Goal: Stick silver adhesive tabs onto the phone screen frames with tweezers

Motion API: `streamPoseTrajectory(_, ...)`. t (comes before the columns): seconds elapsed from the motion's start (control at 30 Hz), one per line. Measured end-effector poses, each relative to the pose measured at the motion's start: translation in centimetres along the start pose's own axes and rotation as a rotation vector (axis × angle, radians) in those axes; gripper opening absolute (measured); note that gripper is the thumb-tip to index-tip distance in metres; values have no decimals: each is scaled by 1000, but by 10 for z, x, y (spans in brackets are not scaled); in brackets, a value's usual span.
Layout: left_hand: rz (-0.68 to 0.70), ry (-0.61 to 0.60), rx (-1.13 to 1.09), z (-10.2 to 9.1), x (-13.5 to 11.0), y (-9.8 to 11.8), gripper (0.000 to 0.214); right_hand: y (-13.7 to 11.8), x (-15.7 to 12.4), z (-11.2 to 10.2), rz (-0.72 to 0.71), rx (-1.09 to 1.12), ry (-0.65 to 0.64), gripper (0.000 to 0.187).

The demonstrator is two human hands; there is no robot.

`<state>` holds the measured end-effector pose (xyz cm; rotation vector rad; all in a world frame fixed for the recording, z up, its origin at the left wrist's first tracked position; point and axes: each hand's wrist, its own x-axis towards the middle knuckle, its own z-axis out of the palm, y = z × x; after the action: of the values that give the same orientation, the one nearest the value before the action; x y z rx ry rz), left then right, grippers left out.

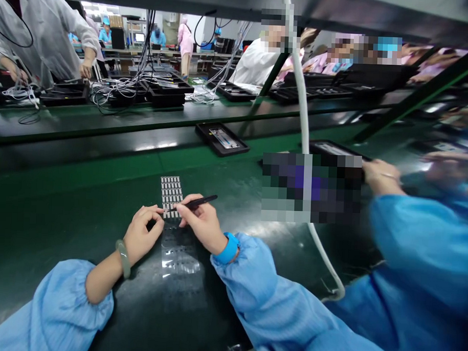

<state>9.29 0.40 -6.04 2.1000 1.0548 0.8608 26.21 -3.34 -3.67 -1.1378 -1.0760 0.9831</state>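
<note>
A sheet of small pale pieces (pixel 172 195), set out in rows on a clear backing, lies flat on the dark green bench. My right hand (pixel 202 220) grips black tweezers (pixel 202 201), whose tips point left onto the lower rows of the sheet. At the sheet's lower left edge is my left hand (pixel 143 228), its thumb and bent forefinger drawn together at the near corner. What sits between those fingertips is too small to make out. A bare clear film (pixel 181 263) stretches from the sheet toward me.
A white cable (pixel 303 106) hangs down to the bench right of my hands. A black tray (pixel 222 139) holding a phone part lies beyond the sheet. At right, a co-worker's hand (pixel 382 176) touches another black tray. Trays and cables line the belt behind.
</note>
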Motion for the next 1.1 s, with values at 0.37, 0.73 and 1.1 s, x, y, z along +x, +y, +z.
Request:
streamPoseTrajectory(0.37, 443, -393, 353, -11, -13, 13, 36, 15, 48, -57, -121, -51, 454, 39)
streamPoseTrajectory(0.73, 485, -425, 451, 10, -27, 21, 51, 13, 119, -140, -184, -1043, 473, 31)
streamPoseTrajectory(1.1, 516, -420, 470, 4, -27, 25, 45, 10, 188, -144, 106, -1682, 71, 29)
